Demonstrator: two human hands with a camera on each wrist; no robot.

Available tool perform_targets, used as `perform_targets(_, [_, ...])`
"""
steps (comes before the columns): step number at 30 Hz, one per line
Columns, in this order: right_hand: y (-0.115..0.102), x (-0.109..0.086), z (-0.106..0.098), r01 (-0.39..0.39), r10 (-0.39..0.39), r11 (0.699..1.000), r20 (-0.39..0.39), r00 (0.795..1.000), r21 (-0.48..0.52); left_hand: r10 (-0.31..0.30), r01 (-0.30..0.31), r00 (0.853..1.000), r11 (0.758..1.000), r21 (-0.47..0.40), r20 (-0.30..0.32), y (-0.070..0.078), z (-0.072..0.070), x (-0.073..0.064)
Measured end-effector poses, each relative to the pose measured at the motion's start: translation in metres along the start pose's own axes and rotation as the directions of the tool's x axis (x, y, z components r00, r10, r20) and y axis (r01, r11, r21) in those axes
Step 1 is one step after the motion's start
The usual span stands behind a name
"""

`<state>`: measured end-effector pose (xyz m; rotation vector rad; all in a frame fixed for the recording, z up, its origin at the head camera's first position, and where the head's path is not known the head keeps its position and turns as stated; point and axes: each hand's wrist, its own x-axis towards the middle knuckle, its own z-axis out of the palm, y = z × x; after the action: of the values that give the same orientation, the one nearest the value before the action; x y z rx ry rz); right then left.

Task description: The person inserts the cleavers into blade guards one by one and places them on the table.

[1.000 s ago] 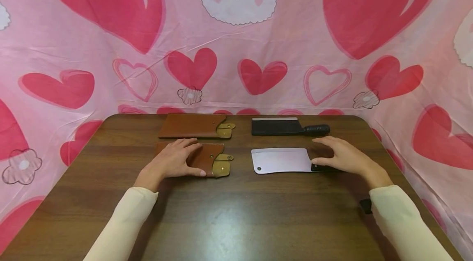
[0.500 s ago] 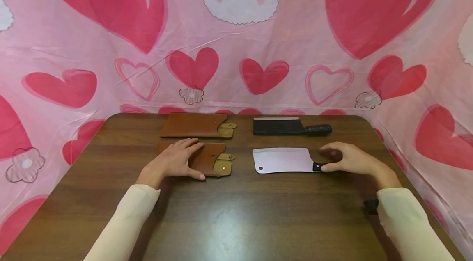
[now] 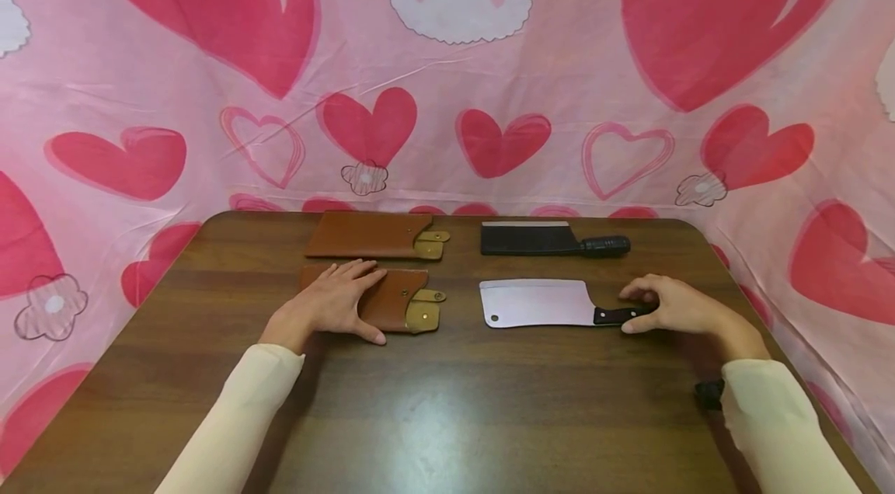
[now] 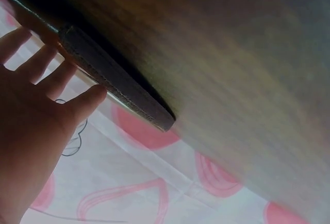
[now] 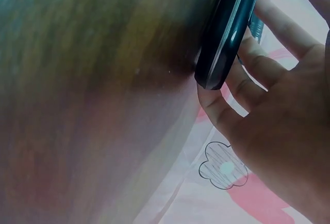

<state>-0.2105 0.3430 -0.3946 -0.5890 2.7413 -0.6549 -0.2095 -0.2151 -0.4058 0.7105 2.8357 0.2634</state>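
Observation:
My left hand (image 3: 336,304) rests on the near brown leather knife sheath (image 3: 388,307), fingers spread. In the left wrist view, the left fingers (image 4: 62,80) lie beside the sheath's edge (image 4: 118,82). A silver cleaver (image 3: 538,304) lies flat to the right, with a hole in its blade corner. About its black handle (image 3: 615,315), my right hand (image 3: 685,315) is loosely bent, thumb and forefinger apart. The right wrist view shows the handle's butt (image 5: 221,44) in front of the right fingers (image 5: 247,90); whether they touch it, I cannot tell.
Behind the near sheath lies a second brown sheath (image 3: 370,236) with tan snap straps. A black cleaver (image 3: 527,240) with a pale edge lies at the back right. The wooden table (image 3: 433,416) ends at a pink heart-patterned cloth (image 3: 433,59).
My right hand has slid rightward along the silver cleaver's handle, uncovering more of it. The left hand has stayed on the sheath, and the cleavers lie as before.

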Motion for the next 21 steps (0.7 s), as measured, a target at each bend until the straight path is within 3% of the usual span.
perform_targets(13, [0.0033, 0.0044, 0.0016, 0.03, -0.033, 0.998, 0.054, 0.998, 0.056, 0.004, -0.004, 1.0, 1.0, 0.003, -0.011, -0.0009, -0.0004, 0.0008])
perform_targets(21, [0.0078, 0.0059, -0.0006, 0.095, -0.108, 0.986, 0.085, 0.991, 0.138, -0.002, 0.002, 0.999, 1.0, 0.0, -0.032, -0.0006, -0.001, 0.001])
